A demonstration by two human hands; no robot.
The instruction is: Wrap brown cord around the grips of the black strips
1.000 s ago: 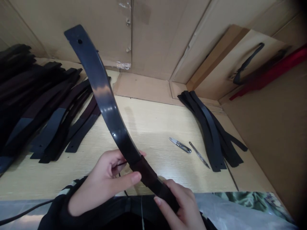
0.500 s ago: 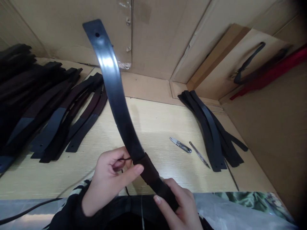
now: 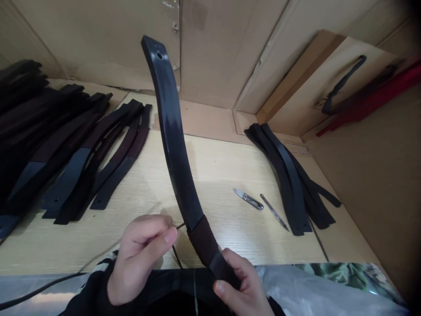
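Observation:
A long curved black strip (image 3: 177,140) with a hole near its far end rises tilted over the table. Around its lower part lies a dark brown wrapping (image 3: 204,240). My right hand (image 3: 241,285) grips the strip's near end, thumb on top and fingers behind. Just left of the wrapping, my left hand (image 3: 143,252) pinches a thin dark cord (image 3: 180,226) that runs to the strip's edge. A length of the cord also hangs below that hand.
Thread snips (image 3: 248,199) and a slim pointed metal tool (image 3: 274,212) lie on the pale table (image 3: 210,175). Several black strips (image 3: 289,184) are at right. Many partly wrapped strips (image 3: 95,158) are piled at left. Cardboard walls (image 3: 223,52) stand behind.
My left hand has come off the wrapping and moved left and down, drawing the cord out. The strip's far end has swung right and turned slightly, showing its side edge.

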